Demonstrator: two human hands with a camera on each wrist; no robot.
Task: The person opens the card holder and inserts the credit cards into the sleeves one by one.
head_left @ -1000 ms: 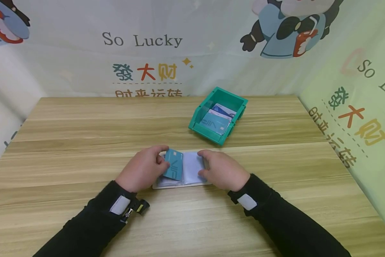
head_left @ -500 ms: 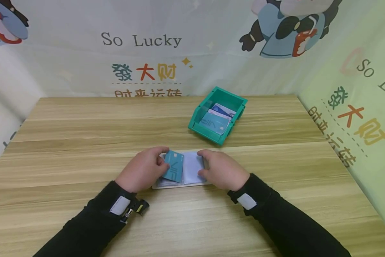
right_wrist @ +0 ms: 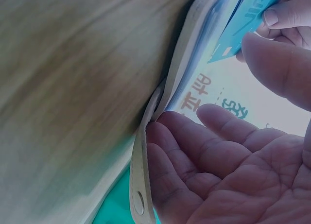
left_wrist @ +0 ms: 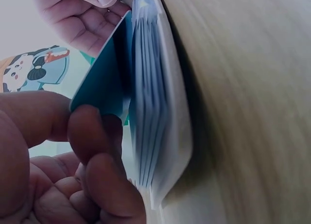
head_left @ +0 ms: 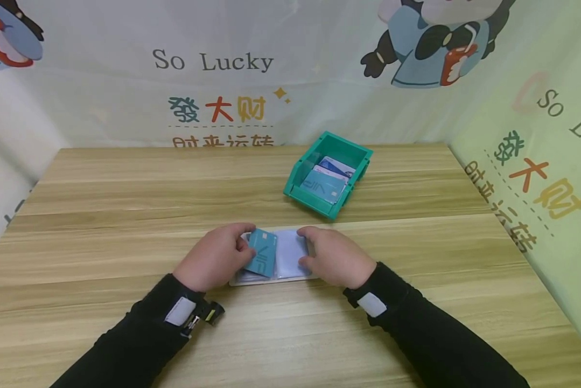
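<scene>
An open card holder (head_left: 292, 253) with a cream cover and clear plastic sleeves lies on the table. My left hand (head_left: 216, 255) pinches a teal card (head_left: 263, 253) between thumb and fingers, tilted over the holder's left page. In the left wrist view, the card's free edge meets the stack of sleeves (left_wrist: 148, 102) at a slant. My right hand (head_left: 341, 256) rests at the holder's right side, index finger and thumb spread apart on the page's edge. In the right wrist view, its other fingertips touch the cover beside a strap (right_wrist: 140, 180) with a metal snap.
Behind the holder, slightly right, stands a green bin (head_left: 295, 191) with several cards (head_left: 323, 185) inside, one of them teal. The wooden table (head_left: 125, 199) ends at a printed cloth backdrop (head_left: 319, 64) at the back and sides.
The teal card has slid slightly toward me over the left page, with my left hand moving a little along with it. My right hand and the bin have stayed in place.
</scene>
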